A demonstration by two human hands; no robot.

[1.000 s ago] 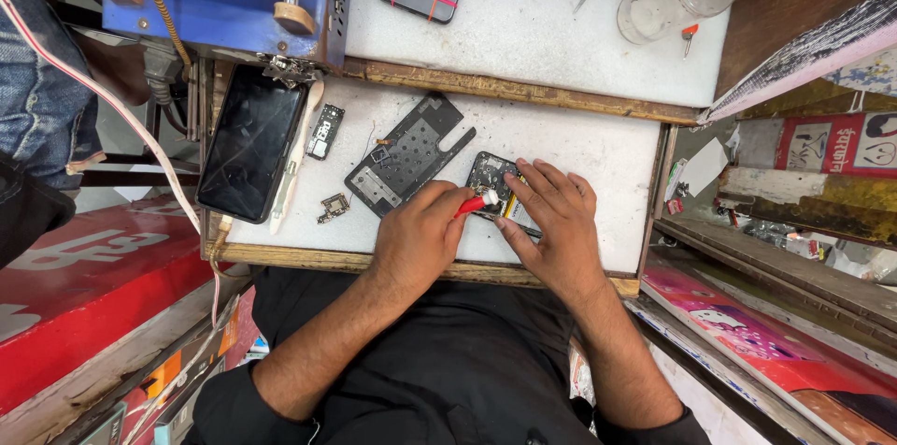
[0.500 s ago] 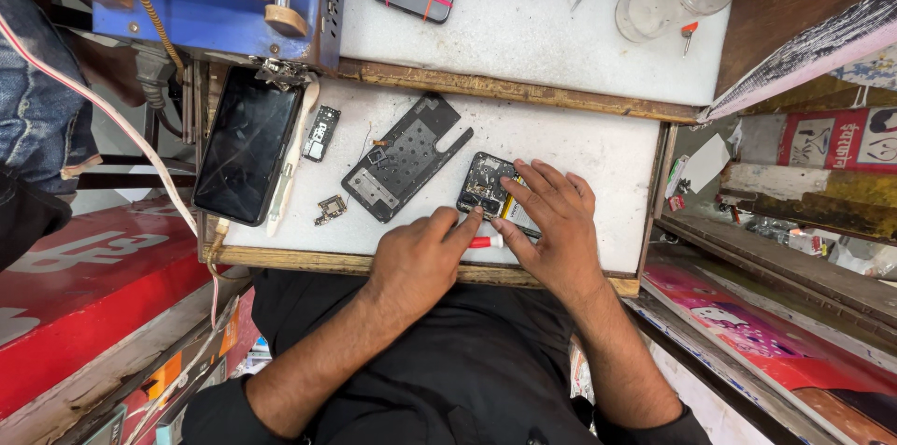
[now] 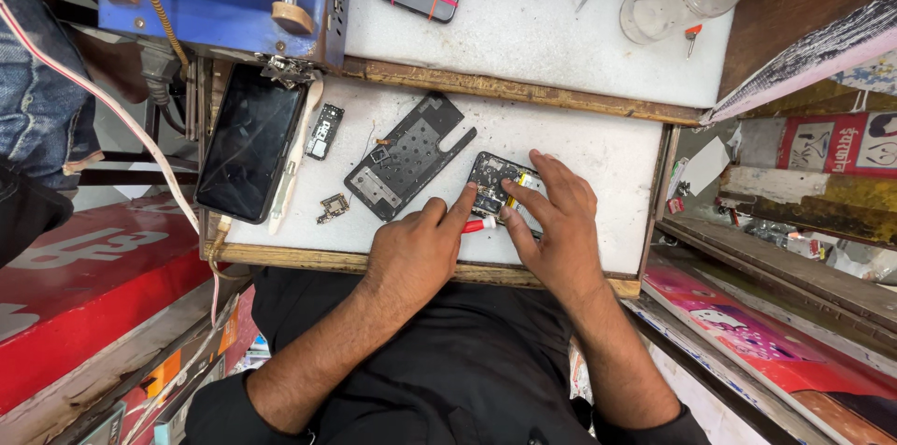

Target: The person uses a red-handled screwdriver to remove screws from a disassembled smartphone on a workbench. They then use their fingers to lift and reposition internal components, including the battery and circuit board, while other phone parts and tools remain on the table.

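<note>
Left hand (image 3: 411, 253) gripping red-tipped tool (image 3: 478, 224), forefinger pressing near edge of phone circuit board (image 3: 495, 179); right hand (image 3: 559, 225) fingers spread flat, pinning board steady on white worktop (image 3: 598, 150).

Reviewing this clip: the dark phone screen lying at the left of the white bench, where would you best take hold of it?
By its two long edges, coming from above. The phone screen lies flat, slightly tilted, with its near end overhanging the bench edge. The cream pry tool crowds its right edge, so pinching the overhanging end looks easier.
</note>
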